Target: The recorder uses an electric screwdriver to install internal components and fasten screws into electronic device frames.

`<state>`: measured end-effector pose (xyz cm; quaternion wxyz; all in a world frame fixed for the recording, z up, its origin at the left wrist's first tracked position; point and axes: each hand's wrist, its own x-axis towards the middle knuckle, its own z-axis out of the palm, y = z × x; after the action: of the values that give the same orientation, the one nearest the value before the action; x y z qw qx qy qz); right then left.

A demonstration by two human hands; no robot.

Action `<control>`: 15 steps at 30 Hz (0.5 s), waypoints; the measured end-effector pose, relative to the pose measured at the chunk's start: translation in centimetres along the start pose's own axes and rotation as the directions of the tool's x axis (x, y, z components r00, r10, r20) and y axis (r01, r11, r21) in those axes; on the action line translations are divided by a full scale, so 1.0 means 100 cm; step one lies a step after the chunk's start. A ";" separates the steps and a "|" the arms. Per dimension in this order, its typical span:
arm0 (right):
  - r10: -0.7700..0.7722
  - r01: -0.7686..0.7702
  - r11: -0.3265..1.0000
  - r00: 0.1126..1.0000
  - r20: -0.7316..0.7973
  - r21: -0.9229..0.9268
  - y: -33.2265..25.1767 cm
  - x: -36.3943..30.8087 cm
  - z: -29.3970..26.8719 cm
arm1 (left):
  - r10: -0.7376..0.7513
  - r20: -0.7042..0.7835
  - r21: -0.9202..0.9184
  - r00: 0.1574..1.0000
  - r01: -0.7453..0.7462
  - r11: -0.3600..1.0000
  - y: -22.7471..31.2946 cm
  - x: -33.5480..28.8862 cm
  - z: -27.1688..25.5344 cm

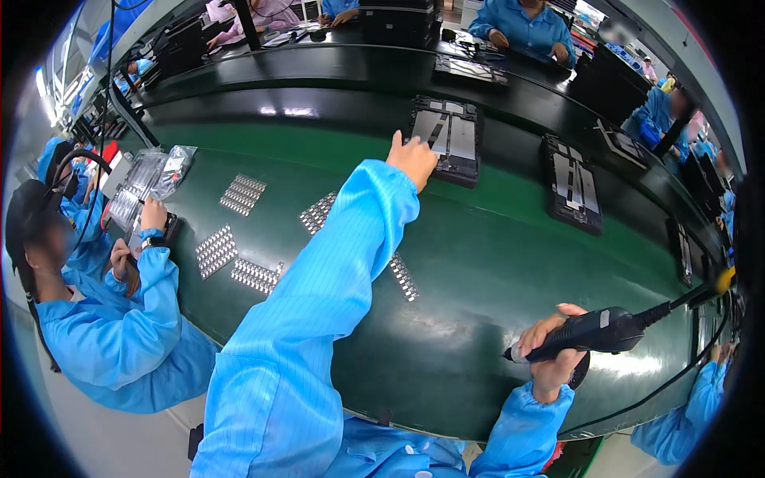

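1. Two bare hands out, blue sleeves (303,287). Left hand (413,162) at the lower-left edge of the device panel (462,139): one finger raised apart, others bent close together; pinching or merely resting, cannot tell.
2. Right hand (556,368), below and right of the device panel: fingers curled around one black power screwdriver (598,332), tip leftward. One pale patch on its body; any print too small to read.
3. Five sheets of small silver parts (243,195) visible, below-left of the device panel.
4. One similar second panel (575,187), right of the device panel.
5. Clear plastic bags (173,171), far left of it; markings unreadable.
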<state>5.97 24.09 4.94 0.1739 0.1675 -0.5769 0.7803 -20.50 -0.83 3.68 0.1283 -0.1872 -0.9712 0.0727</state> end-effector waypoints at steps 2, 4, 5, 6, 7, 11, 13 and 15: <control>-0.003 0.004 0.999 1.000 0.017 -0.031 0.001 0.000 0.004 | -0.002 0.007 0.033 1.000 0.002 0.999 -0.009 0.001 -0.006; 0.112 -0.113 0.994 0.987 -0.117 0.003 -0.005 -0.001 0.012 | -0.047 -0.007 0.094 0.999 0.047 0.994 -0.016 -0.001 -0.019; 0.120 -0.124 0.992 0.983 -0.139 -0.019 -0.006 -0.001 0.014 | -0.041 0.013 0.104 0.999 0.040 0.994 -0.011 -0.003 -0.023; 0.109 -0.117 0.992 0.984 -0.142 -0.051 -0.007 -0.001 0.014 | -0.045 -0.010 0.115 0.999 0.046 0.992 -0.008 -0.005 -0.020; 0.101 -0.114 0.990 0.983 -0.151 -0.079 -0.008 -0.001 0.012 | -0.006 0.054 0.065 0.998 0.003 0.998 0.002 -0.002 -0.020; 0.086 -0.101 0.989 0.987 -0.135 -0.109 -0.002 -0.002 0.004 | 0.188 -0.043 -0.075 0.981 -0.191 0.979 0.032 0.004 -0.003; 0.096 -0.111 0.987 0.986 -0.136 -0.114 -0.001 -0.001 0.005 | 0.093 -0.053 -0.241 0.994 -0.103 0.965 0.038 0.009 0.000; 0.075 -0.099 0.980 0.987 -0.143 -0.171 -0.001 0.001 0.006 | 0.016 -0.087 -0.359 0.996 -0.047 0.932 0.041 0.012 0.007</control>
<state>5.97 23.53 5.19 0.1926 0.0723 -0.6376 0.7424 -20.40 3.31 2.56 0.1306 -0.2259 -0.9588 -0.1127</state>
